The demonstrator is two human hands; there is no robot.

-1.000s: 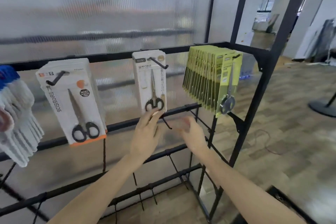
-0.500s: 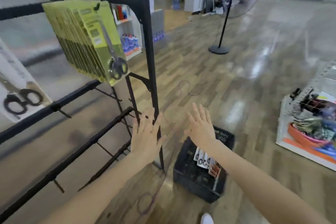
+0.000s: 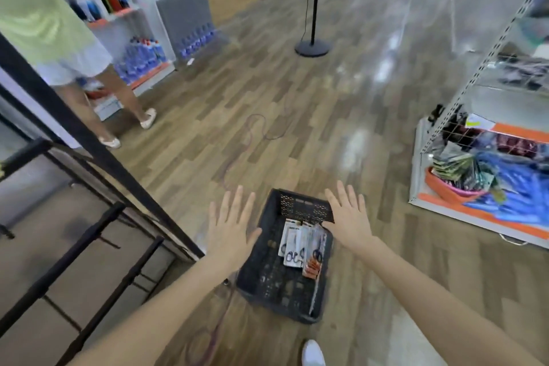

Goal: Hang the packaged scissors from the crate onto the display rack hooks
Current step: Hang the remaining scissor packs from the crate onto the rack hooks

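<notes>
Head view looks down at a black perforated plastic crate (image 3: 264, 273) sitting on the wood-plank floor (image 3: 297, 104), near the centre of the scene. Several packaged scissors on white and orange cards (image 3: 300, 246) lie inside it against its right wall, overlapping one another. Both hands are spread flat with straight fingers and hold nothing: the left hand (image 3: 230, 224) hovers over the crate's left rim, and the right hand (image 3: 349, 215) hovers over its far right corner, well apart from the left. At the left stands the black metal display rack (image 3: 98, 157), its crossbars running toward the near left corner. Beyond it, at the far left, a second person in a pale green top (image 3: 38, 15) stands beside white shelves of bottles (image 3: 142, 53). At the right is a white wire shelf unit with orange trim (image 3: 445, 140), and a black floor stand (image 3: 312, 44) rises at the far centre.
</notes>
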